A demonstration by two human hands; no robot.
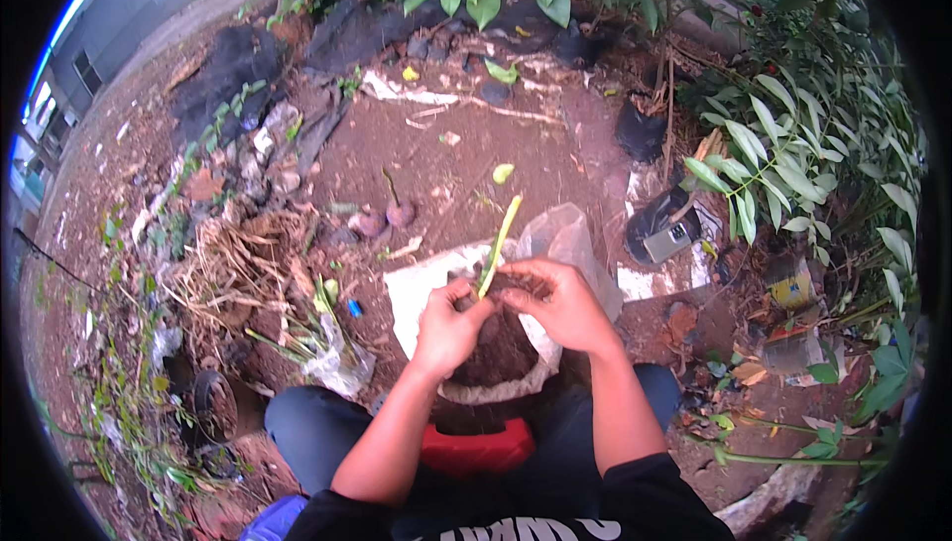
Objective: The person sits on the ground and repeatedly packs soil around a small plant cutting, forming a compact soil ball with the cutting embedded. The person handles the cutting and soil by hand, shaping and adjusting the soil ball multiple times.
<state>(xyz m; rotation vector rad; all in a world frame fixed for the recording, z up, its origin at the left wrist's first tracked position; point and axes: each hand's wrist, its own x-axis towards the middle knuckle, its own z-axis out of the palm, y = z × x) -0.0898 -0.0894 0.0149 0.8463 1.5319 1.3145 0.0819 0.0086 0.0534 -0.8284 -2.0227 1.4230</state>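
Observation:
My left hand (455,325) pinches the lower end of a narrow green leaf cutting with a yellow edge (498,247), which slants up and away from me. My right hand (561,303) is close beside it, its fingers curled near the cutting's base; whether they grip it is hard to tell. Below both hands lies a white sack (407,310) with a rolled rim, holding dark soil (494,355). A translucent plastic bag (561,232) stands up just beyond my right hand.
At left are dry straw (230,262), a clear plastic bag of leaf cuttings (338,362) and a black pot (216,403). Two round purplish bulbs (400,212) sit ahead. A phone (668,242) rests on a black planter (647,217) at right, under leafy branches (788,162). Something red (476,448) lies between my knees.

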